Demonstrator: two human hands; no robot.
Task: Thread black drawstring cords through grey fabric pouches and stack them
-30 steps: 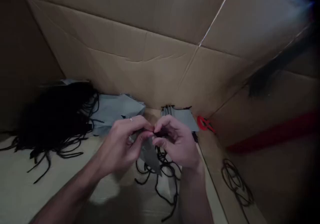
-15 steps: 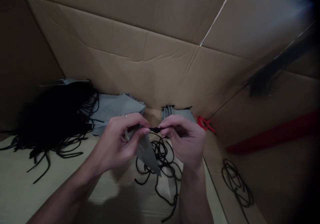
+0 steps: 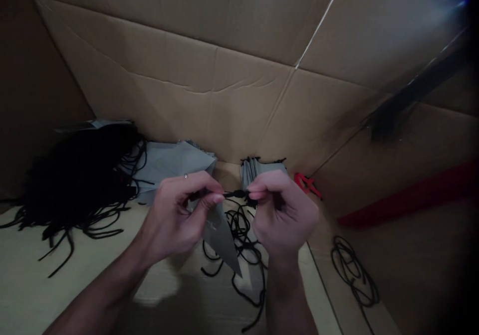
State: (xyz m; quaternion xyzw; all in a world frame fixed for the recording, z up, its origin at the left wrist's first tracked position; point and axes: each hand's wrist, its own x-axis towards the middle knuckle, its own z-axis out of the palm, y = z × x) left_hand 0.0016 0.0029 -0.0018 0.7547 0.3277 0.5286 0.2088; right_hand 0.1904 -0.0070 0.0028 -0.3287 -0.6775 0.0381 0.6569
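A black cord spans the gap between the left hand, pinching it above a grey sheet, and the pinching right hand. Its dim lump, perhaps a knot, should handle light and pliant, gripped close alongside.

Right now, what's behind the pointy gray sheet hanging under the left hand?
Beyond the pointy gray sheet, loops of thin black cord show on both sides. Whatever lies directly behind it is covered.
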